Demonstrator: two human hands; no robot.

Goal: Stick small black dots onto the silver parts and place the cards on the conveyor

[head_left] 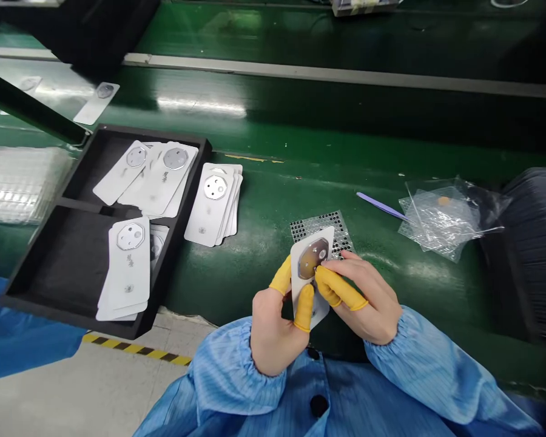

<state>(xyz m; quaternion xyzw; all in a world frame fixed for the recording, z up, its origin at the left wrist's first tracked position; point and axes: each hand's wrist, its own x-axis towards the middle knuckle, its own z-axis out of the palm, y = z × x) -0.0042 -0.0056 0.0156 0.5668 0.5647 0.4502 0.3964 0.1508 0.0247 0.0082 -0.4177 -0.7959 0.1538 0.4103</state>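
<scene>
My left hand (277, 321), with yellow finger cots on thumb and finger, grips a white rectangular panel (296, 285) by its sides, tilted up. A shiny octagonal plate (306, 267) with small holes sits at the panel's upper end. At that plate's right edge, my right hand (361, 294) has its fingertips pinched together, also in yellow cots. Anything tiny between those tips is hidden. Behind the panel lies a clear sheet of small black dots (341, 226), close to the right fingers.
A black divided tray (50, 249) at left bears several similar panels. Beside it is a stack of panels (209, 212). Purple tweezers (380, 206) touch clear plastic bags (441, 221) on the right. Clear plastic trays (22, 182) stand far left, dark stacked trays (539, 243) far right. A blue sleeve (31, 325) shows at left.
</scene>
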